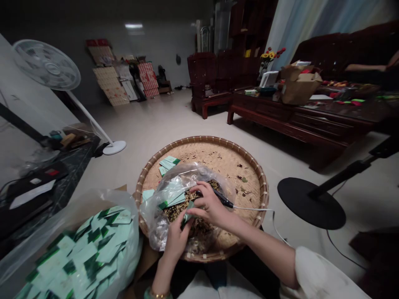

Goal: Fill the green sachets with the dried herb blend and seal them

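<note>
While the left hand [178, 236] holds a small green packet [188, 207] upright over an open clear plastic bag [158, 226], the right hand [209, 204] meets it from the other side. The left fingers are closed on the packet's lower part; the right fingers are curved and partly spread, the thumb at the packet's upper part, though I cannot tell whether they pinch it. A black handheld device [223, 199] with a white cable [255, 209] lies just beside the right hand, partly hidden by it; whether that hand touches it is unclear. Inside the bag is a loose, dried mix [202, 226] of pale and dark bits, with several pale green packets [174, 200] fanned out at its left side. The bag sits in a round woven bamboo tray [264, 182], whose far and right parts carry scattered dark scraps and a few leaf pieces [243, 179]. More green packets [168, 164] lie in the tray beyond the bag. Left of the tray, a large translucent bag [134, 232] stands open, heaped with green and white packets [90, 253]. A white standing fan [48, 66] is at the far left, and a low dark wooden table [280, 112] stands beyond the tray to the right.
</note>
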Action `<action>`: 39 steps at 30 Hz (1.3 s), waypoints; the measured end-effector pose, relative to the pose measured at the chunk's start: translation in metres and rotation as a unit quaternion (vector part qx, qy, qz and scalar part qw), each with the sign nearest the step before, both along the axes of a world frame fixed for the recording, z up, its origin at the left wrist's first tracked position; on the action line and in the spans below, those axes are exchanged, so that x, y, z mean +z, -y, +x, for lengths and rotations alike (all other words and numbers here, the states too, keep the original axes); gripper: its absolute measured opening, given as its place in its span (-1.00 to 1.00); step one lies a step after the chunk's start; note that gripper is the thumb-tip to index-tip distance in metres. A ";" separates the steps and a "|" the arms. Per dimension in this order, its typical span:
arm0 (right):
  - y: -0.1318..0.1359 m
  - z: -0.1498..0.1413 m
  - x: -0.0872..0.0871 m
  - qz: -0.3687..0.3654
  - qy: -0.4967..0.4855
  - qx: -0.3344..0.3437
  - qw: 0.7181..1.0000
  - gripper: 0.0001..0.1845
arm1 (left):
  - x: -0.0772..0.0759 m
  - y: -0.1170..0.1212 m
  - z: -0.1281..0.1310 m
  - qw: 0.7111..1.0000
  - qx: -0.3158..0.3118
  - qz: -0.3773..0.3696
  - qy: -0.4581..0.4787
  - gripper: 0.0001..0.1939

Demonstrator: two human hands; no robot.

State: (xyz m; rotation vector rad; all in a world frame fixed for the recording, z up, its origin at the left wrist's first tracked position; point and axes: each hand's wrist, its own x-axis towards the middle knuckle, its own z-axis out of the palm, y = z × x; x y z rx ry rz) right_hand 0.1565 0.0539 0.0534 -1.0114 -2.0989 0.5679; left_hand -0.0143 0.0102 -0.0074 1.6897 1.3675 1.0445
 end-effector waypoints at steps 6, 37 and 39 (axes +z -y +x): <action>-0.006 0.019 0.015 -0.141 -0.005 0.063 0.988 -0.84 | 0.010 0.002 0.010 0.966 -0.030 -0.170 0.191 -0.59; 0.013 0.009 -0.032 -0.305 -0.195 -0.056 0.931 -0.75 | 0.011 0.012 0.022 0.905 0.155 -0.188 0.349 -0.60; 0.016 0.004 -0.040 -0.337 -0.275 -0.082 0.897 -0.66 | 0.012 0.012 0.024 0.897 0.177 -0.180 0.364 -0.60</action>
